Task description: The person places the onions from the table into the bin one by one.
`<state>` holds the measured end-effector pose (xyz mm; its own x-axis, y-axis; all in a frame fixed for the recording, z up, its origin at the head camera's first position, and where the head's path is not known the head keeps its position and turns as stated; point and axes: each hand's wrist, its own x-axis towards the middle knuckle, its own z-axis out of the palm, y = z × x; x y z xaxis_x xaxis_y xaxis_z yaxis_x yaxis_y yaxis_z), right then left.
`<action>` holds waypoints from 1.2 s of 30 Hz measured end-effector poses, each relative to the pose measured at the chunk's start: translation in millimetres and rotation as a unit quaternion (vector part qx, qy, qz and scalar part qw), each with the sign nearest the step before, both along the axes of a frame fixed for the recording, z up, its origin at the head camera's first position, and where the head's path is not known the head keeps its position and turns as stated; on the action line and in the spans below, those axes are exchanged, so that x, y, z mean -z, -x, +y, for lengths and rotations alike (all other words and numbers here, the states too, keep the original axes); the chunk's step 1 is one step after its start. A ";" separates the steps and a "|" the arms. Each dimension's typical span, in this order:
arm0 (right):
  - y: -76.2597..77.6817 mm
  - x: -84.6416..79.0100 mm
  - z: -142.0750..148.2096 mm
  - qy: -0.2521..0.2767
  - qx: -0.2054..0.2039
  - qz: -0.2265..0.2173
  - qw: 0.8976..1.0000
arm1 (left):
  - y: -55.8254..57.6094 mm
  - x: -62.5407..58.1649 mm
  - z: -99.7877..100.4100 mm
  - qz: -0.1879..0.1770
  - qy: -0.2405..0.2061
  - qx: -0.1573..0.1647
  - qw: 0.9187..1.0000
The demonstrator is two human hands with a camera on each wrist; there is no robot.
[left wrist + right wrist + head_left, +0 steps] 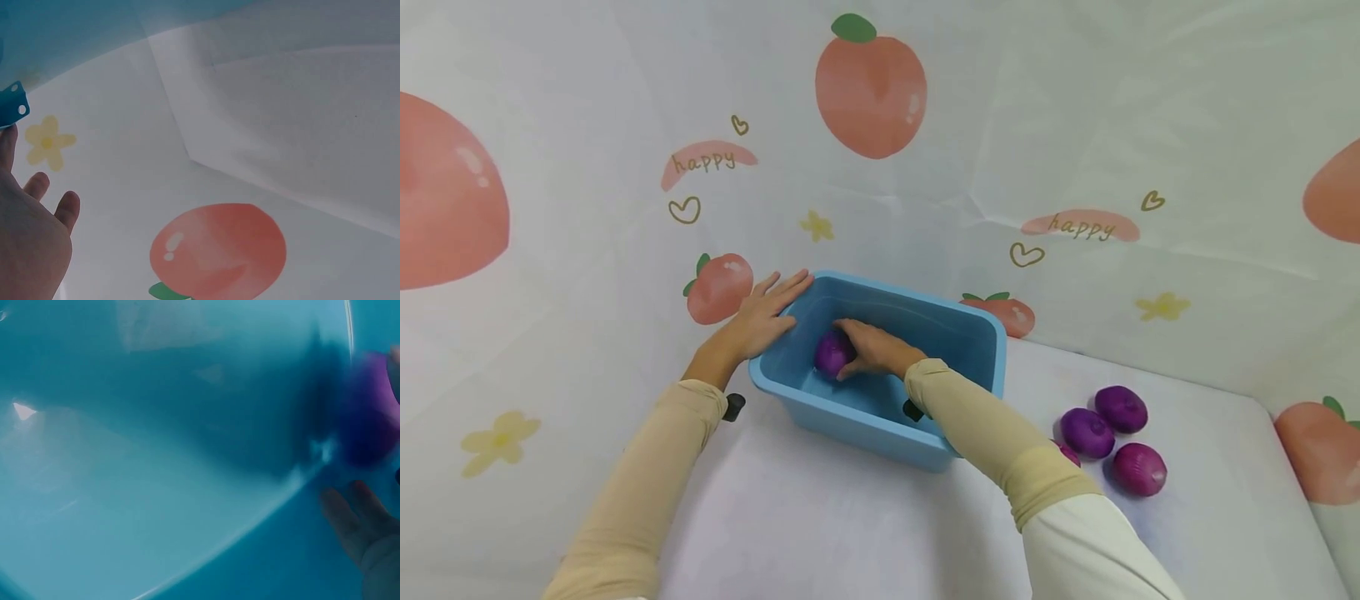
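Observation:
A light blue plastic bin (868, 442) stands on the white-covered table. My left hand (763, 321) rests on its left rim, fingers fairly straight toward the far corner, thumb reaching over the edge. In the left wrist view, part of the left hand (34, 244) shows beside the bin's outer side. Inside the bin my right hand (876, 348) holds a red onion (832, 354) near the left end, with thumb and fingers around its right side. The right wrist view has this onion (369, 412) at its right edge; some fingers (344, 515) are spread below it.
To the right of the bin lie more red onions (1140, 469), one partly hidden by the right sleeve. Behind the bin rises a white backdrop cloth (940, 200) printed with fruit, flowers and the word "happy". Dark wrist camera parts (734, 407) show at the left wrist.

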<state>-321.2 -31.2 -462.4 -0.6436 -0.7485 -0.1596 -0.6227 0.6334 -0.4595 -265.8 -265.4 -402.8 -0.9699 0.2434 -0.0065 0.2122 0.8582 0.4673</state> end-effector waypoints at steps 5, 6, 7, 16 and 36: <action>-1.3 -4.8 -1.7 -0.009 0.001 -0.013 1.000 | -1.2 -2.8 -1.1 0.002 -0.004 -0.004 1.000; -1.2 -5.6 -1.6 -0.011 0.000 -0.009 1.000 | -1.3 -3.5 -1.1 0.002 -0.004 -0.004 1.000; -1.2 -6.5 -1.3 -0.014 0.000 -0.006 1.000 | -1.3 -4.3 -1.1 0.002 -0.005 -0.003 1.000; 3.5 -25.3 -0.1 -0.009 -0.003 -0.001 1.000 | 0.4 -8.3 -1.9 0.010 -0.010 0.001 1.000; -27.0 -115.9 80.3 0.194 0.054 -0.097 0.975 | -2.1 1.0 0.2 0.004 -0.016 -0.003 1.000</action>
